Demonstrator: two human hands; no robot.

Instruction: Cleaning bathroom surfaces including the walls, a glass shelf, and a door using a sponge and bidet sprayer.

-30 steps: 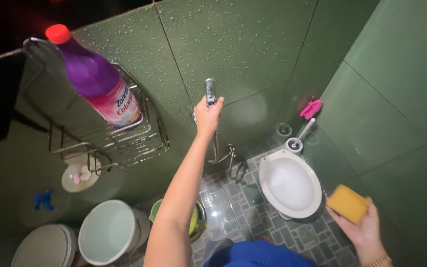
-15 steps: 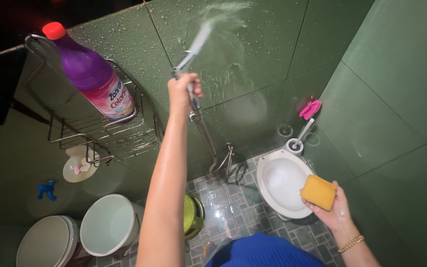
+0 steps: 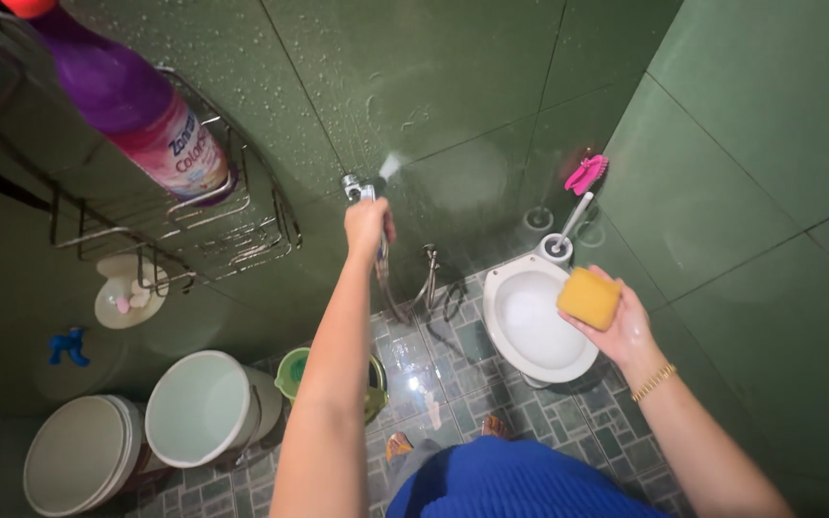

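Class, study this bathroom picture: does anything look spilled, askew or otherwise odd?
Mostly wetness: the left hand holds a sprayer jetting onto the green wall, which is beaded with drops, and the floor shines wet. The purple bottle leans in its wire rack. The right hand holds a yellow sponge.

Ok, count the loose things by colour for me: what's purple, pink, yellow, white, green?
Purple: 1, plastic cleaner bottle in the wire rack
Pink: 1, toilet brush
Yellow: 1, rectangular sponge in the right hand
White: 2, round buckets
Green: 1, small pail
Total: 6
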